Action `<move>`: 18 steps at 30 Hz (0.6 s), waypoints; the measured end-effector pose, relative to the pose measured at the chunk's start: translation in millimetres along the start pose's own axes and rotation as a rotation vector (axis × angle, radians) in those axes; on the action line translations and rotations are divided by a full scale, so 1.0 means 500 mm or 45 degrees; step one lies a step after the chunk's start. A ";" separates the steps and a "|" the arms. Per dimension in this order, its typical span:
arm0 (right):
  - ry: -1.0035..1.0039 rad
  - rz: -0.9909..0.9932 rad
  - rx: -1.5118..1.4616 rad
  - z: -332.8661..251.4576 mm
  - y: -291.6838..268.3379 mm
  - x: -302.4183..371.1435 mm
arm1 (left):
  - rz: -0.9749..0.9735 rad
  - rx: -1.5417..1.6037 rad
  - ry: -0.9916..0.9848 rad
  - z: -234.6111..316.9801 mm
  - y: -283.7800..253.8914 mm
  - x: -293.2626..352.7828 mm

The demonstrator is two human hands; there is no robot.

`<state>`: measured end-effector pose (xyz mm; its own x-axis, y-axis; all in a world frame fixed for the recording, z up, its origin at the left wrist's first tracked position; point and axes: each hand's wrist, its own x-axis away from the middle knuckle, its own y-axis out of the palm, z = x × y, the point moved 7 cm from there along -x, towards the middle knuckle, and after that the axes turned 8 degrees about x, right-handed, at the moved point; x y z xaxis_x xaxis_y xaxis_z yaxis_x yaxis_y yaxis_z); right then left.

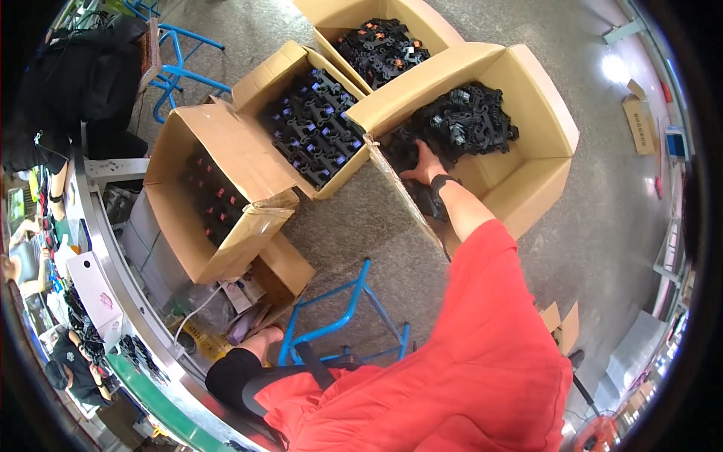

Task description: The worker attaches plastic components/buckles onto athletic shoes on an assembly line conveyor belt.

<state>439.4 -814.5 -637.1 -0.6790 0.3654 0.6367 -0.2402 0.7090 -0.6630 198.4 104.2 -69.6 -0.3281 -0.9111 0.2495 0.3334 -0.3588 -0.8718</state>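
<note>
My right hand [426,164], with a dark band at the wrist, reaches down into the large open cardboard box [520,169] on the right. Its thumb and fingers close around a black plastic part [401,154] near the box's left wall, and its fingertips are partly hidden. A heap of similar black plastic parts [482,117] lies beside the hand, toward the far side of the box. My left hand is not seen. My red sleeve [482,271] crosses the view up to the box.
Left stands a box of black parts with purple pieces [316,128]; another box behind has orange-marked parts [380,49]. A tilted box [226,147] holds red-marked parts. A blue stool frame [331,320] stands near me. Co-workers sit along the left bench [124,264].
</note>
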 end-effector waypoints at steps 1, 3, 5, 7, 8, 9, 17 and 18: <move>-0.169 0.092 0.165 -0.014 0.004 -0.004 | -0.001 -0.001 -0.004 -0.002 -0.001 -0.001; -0.204 0.163 0.147 -0.021 0.006 -0.009 | -0.003 -0.003 -0.012 -0.003 -0.002 -0.004; -0.158 0.178 0.264 -0.019 0.002 -0.024 | -0.003 -0.013 -0.015 0.005 -0.010 -0.008; -0.155 0.224 0.247 -0.021 0.004 -0.033 | 0.000 -0.019 -0.023 0.010 -0.017 -0.014; -0.046 0.213 0.284 -0.036 -0.009 -0.022 | 0.004 -0.013 -0.025 0.007 -0.021 -0.013; 0.063 0.203 0.321 -0.040 -0.016 -0.016 | 0.008 -0.007 -0.029 0.003 -0.026 -0.013; -0.079 -0.111 0.214 -0.009 0.009 -0.063 | 0.001 -0.016 -0.060 0.008 -0.042 -0.036; -0.078 -0.112 0.212 -0.013 0.008 -0.063 | 0.000 -0.017 -0.063 0.010 -0.045 -0.039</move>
<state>464.1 -819.2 -657.4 -0.6902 0.2651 0.6733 -0.4088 0.6250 -0.6650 201.5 129.1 -53.0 -0.2840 -0.9202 0.2695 0.3215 -0.3562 -0.8774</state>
